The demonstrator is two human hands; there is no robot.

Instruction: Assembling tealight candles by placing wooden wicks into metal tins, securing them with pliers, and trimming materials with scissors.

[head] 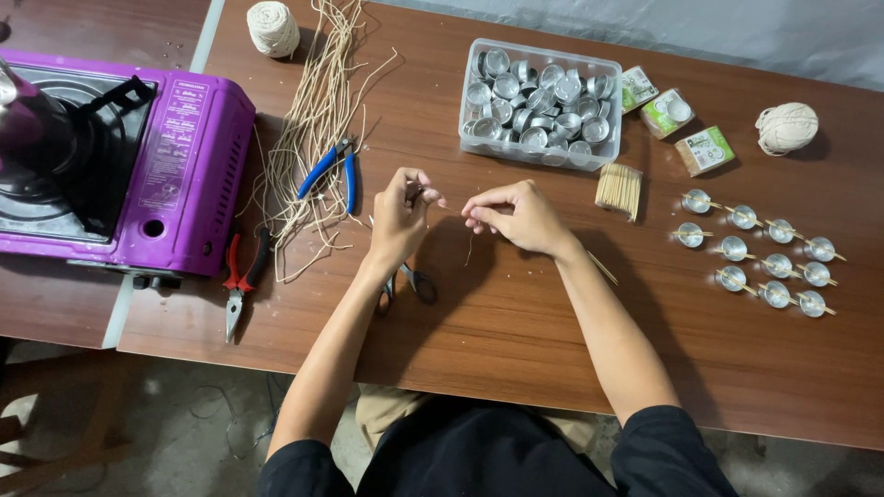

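My left hand (pixel 401 213) and my right hand (pixel 516 216) hover close together above the middle of the brown table (pixel 516 340). Between their pinched fingertips runs a thin pale wick string (pixel 456 204), with a short end hanging below my right fingers. A pair of scissors (pixel 412 283) lies on the table under my left wrist, partly hidden by the arm. A loose bundle of long wick strands (pixel 318 120) lies to the left of my left hand.
Blue-handled pliers (pixel 333 168) rest on the strands; red-handled pliers (pixel 241 281) lie near the front edge. A purple portable stove (pixel 184 156) stands at left. A clear box of metal cups (pixel 541 103), thin sticks (pixel 619 189), two twine balls (pixel 273 28), small boxes and filled cups with sticks (pixel 760 253) lie beyond.
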